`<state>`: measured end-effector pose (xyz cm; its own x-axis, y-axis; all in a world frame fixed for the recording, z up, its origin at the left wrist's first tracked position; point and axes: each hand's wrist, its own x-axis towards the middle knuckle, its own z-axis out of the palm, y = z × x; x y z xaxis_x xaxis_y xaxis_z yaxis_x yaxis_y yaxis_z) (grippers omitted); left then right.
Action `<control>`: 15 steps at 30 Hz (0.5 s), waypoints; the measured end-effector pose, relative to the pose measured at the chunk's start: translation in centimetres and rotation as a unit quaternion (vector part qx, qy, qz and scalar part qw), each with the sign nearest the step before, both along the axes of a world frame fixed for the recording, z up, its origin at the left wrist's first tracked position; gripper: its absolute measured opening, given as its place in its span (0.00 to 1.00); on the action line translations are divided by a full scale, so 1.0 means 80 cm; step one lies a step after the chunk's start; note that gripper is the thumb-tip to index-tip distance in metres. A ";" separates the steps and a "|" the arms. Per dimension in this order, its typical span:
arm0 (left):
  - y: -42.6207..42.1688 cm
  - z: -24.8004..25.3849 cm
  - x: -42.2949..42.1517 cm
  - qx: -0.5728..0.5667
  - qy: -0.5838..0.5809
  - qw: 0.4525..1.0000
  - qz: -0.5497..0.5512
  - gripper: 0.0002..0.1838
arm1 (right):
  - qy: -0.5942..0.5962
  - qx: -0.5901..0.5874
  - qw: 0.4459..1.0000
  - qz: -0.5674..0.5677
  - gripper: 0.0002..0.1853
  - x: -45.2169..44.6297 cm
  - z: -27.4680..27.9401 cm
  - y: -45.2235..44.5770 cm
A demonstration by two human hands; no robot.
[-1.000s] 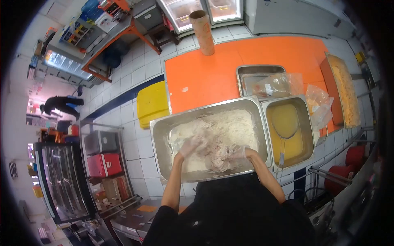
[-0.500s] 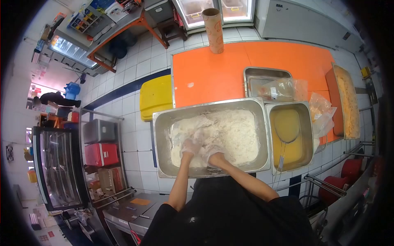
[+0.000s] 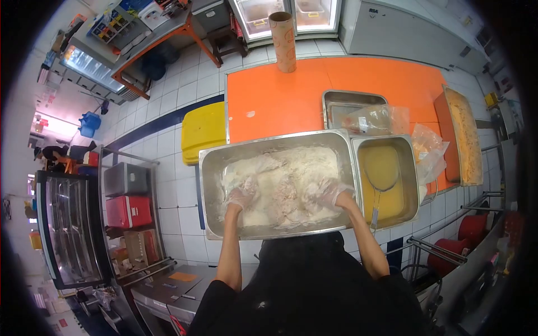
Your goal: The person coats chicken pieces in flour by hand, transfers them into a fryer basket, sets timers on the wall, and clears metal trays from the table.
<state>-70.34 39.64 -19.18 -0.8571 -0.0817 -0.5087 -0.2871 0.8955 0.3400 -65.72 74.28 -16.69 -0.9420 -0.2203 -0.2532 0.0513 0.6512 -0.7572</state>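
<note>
A large steel tray (image 3: 205,190) holds white flour with lumpy, flour-covered pieces (image 3: 286,196) heaped in the middle. On the left side of the tray, my left hand (image 3: 242,196) is in the flour, in a clear glove, its fingers coated and hard to make out. My right hand (image 3: 334,196), gloved too, is at the tray's right side against floury pieces, with its fingertips blurred and partly buried. Just right of the tray is a steel pan (image 3: 416,185) of yellow liquid, with a wire strainer (image 3: 382,168) resting in it.
An orange table (image 3: 263,95) bears an upright patterned roll (image 3: 283,45), a shallow steel tray (image 3: 330,119) and plastic bags (image 3: 428,151). A long container of orange-yellow crumbs (image 3: 466,134) stands at right. A yellow lid (image 3: 202,134) lies left. Another person (image 3: 56,152) is far left.
Both hands were close together left of the tray's middle; now they are wide apart, my right hand having moved right. The pieces show between them. The view has shifted slightly.
</note>
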 end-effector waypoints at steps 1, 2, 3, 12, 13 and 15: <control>0.004 0.002 -0.004 0.001 0.000 1.000 0.001 0.34 | 0.027 -0.007 0.998 0.057 0.33 0.003 0.003 -0.008; 0.008 0.003 -0.010 -0.004 -0.019 0.999 0.035 0.34 | 0.025 -0.006 0.998 0.058 0.33 0.003 0.003 -0.017; 0.013 0.007 -0.012 -0.009 -0.039 0.997 0.068 0.34 | -0.035 -0.103 0.990 0.092 0.32 0.003 0.002 -0.029; 0.015 -0.037 0.003 -0.020 -0.010 0.997 0.072 0.39 | -0.093 0.193 0.941 0.263 0.24 -0.003 -0.121 -0.223; 0.021 -0.040 0.011 -0.040 -0.029 0.994 0.094 0.40 | -0.105 0.202 0.942 0.248 0.23 -0.003 -0.103 -0.233; 0.042 -0.046 0.023 -0.064 0.029 0.993 0.091 0.40 | -0.125 0.195 0.950 0.211 0.22 0.010 -0.088 -0.243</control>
<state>-68.48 42.98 -22.86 -0.8492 -0.2994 -0.4350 -0.4323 0.8673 0.2470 -64.95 54.84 -23.74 -0.6909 -0.4082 -0.5966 -0.1297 0.8819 -0.4532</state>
